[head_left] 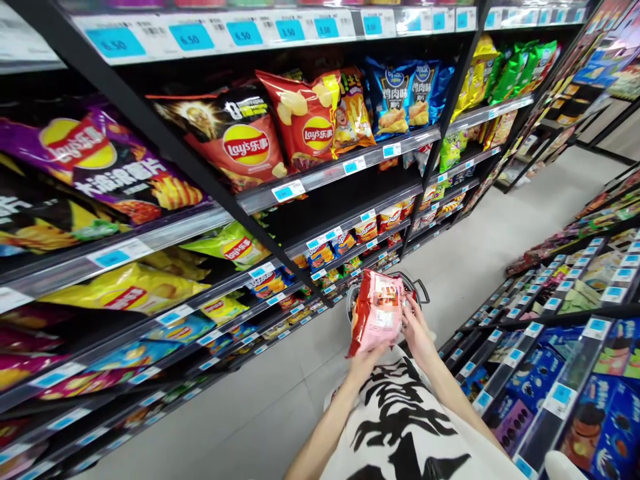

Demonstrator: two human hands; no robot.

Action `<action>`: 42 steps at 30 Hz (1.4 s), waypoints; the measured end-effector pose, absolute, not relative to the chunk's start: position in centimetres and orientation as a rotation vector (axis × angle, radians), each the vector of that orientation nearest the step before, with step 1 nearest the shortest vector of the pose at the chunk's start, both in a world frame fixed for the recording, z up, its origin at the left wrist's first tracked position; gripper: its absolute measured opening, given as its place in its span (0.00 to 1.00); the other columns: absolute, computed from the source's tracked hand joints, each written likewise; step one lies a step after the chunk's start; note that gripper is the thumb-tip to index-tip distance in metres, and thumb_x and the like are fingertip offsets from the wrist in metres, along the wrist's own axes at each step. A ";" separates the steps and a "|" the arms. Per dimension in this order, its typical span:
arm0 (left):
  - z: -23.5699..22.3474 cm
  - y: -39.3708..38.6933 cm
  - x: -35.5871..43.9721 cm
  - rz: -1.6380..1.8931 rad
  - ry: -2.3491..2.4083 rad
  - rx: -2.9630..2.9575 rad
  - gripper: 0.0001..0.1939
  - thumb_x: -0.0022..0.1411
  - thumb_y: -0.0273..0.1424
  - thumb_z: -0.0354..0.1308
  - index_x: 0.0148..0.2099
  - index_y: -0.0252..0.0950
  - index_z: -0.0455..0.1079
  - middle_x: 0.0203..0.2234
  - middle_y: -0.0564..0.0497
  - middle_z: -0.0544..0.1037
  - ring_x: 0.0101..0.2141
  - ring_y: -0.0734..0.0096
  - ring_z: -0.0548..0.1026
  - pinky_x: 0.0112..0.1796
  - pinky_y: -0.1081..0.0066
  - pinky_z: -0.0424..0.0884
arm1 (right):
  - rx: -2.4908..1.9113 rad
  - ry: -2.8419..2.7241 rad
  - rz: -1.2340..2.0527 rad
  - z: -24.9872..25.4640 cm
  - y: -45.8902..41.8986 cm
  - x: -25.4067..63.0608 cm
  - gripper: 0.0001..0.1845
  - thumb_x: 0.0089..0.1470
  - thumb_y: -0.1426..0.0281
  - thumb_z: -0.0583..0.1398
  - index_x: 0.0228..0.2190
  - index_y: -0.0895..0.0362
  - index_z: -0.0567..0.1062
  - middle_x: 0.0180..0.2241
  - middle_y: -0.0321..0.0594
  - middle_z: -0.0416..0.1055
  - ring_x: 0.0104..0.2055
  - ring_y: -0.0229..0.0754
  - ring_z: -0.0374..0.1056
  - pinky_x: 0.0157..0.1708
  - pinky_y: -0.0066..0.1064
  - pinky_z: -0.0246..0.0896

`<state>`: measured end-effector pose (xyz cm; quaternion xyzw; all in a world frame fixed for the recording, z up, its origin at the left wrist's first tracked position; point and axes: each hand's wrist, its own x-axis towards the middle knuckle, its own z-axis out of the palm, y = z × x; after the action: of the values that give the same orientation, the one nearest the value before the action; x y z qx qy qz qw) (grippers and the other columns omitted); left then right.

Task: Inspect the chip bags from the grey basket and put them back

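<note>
In front of my body is a red and pink chip bag [384,319], its printed panel turned up towards me. My left hand [369,362] grips its lower edge, with the fingers partly hidden under the bag. On its right side my right hand [416,328] has its fingers closed against the edge. Beyond and partly under the bag stands a round-rimmed shopping basket [423,291], mostly covered. Its contents are hard to make out.
Shelves of chips line the left, with a red Lay's bag [305,123], a purple Lay's bag [120,163] and blue bags [400,97]. Low racks with blue boxes [537,367] stand close on the right. The grey floor [480,250] runs between them.
</note>
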<state>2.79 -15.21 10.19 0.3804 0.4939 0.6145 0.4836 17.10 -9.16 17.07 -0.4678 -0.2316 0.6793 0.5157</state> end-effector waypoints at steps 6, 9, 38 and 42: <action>10.3 -15.2 2.1 1.424 0.891 0.386 0.38 0.51 0.52 0.74 0.60 0.40 0.77 0.50 0.40 0.85 0.51 0.43 0.82 0.57 0.40 0.74 | -1.003 -0.616 1.685 17.5 -9.6 16.9 0.42 0.47 0.51 0.76 0.61 0.47 0.74 0.56 0.45 0.81 0.55 0.54 0.77 0.52 0.43 0.72; 10.4 -15.3 1.9 1.391 0.844 0.399 0.40 0.50 0.51 0.74 0.62 0.40 0.76 0.54 0.38 0.83 0.52 0.42 0.82 0.57 0.40 0.73 | -0.949 -0.692 1.728 18.2 -9.9 16.7 0.42 0.46 0.54 0.77 0.60 0.48 0.75 0.56 0.46 0.81 0.57 0.56 0.76 0.58 0.46 0.70; 11.0 -14.2 2.5 1.541 0.978 0.279 0.41 0.59 0.64 0.62 0.62 0.40 0.76 0.60 0.37 0.80 0.63 0.42 0.74 0.62 0.45 0.71 | -1.212 -0.690 1.446 15.7 -9.1 17.2 0.35 0.40 0.58 0.80 0.50 0.49 0.77 0.53 0.45 0.81 0.47 0.48 0.77 0.57 0.48 0.71; 11.2 -13.6 3.2 1.692 1.182 0.129 0.41 0.49 0.57 0.74 0.59 0.40 0.77 0.58 0.40 0.81 0.65 0.45 0.73 0.66 0.49 0.67 | -1.246 -0.847 1.409 16.2 -8.9 17.8 0.23 0.46 0.54 0.77 0.39 0.51 0.79 0.44 0.42 0.81 0.45 0.48 0.76 0.55 0.46 0.71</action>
<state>3.23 -13.60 11.16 0.0536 0.4912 0.7030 0.5115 17.82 -8.92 16.19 -0.5183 -0.3523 0.5860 0.5137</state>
